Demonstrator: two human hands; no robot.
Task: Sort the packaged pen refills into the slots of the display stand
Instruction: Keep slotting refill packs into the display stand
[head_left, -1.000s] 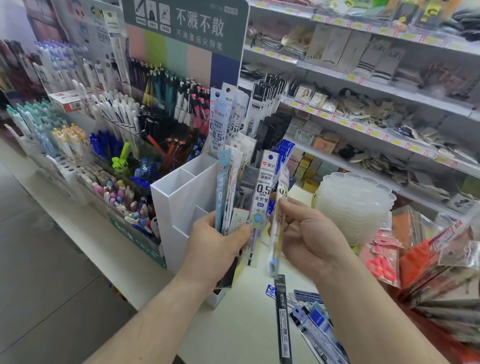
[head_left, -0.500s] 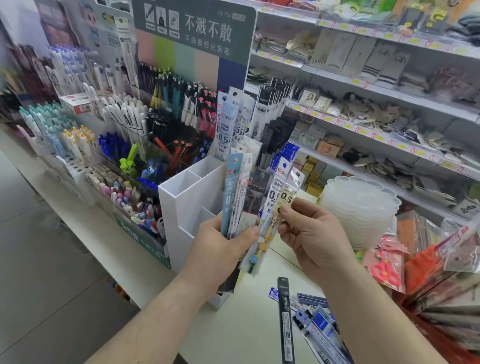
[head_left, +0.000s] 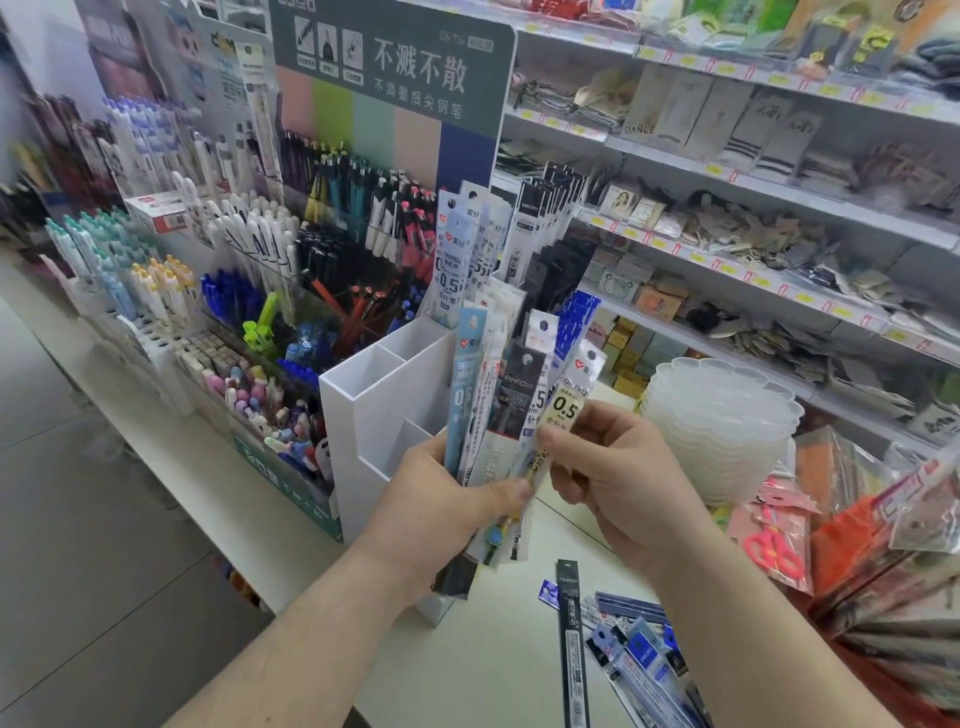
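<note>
At the far left, racks of pens with white, blue and pastel barrels (head_left: 156, 270) are standing in tiered rows along the pale surface (head_left: 457, 660). Just right of them, the white plastic display stand with open rectangular slots (head_left: 384, 395) is sitting upright on that surface, its nearer slots showing bare and its rear slots holding tall upright refill packets (head_left: 457, 249). In front of the stand, the left hand (head_left: 441, 514) is clenching its grip around a fanned bundle of long, narrow packaged pen refills (head_left: 493, 410), thumb pressing across their lower part. Beside it, the right hand (head_left: 618, 483) is pinching a cream-labelled clear refill packet marked 0.5 (head_left: 569, 405) at the right edge of that bundle, touching its neighbours. Below the hands, a long black refill packet (head_left: 571, 639) is lying flat on the surface, with a loose heap of blue-labelled refill packets (head_left: 644, 654) just right of it. Further right, a stack of translucent scalloped plastic trays (head_left: 722, 415) is standing near the shelves of small goods (head_left: 779, 208).
</note>
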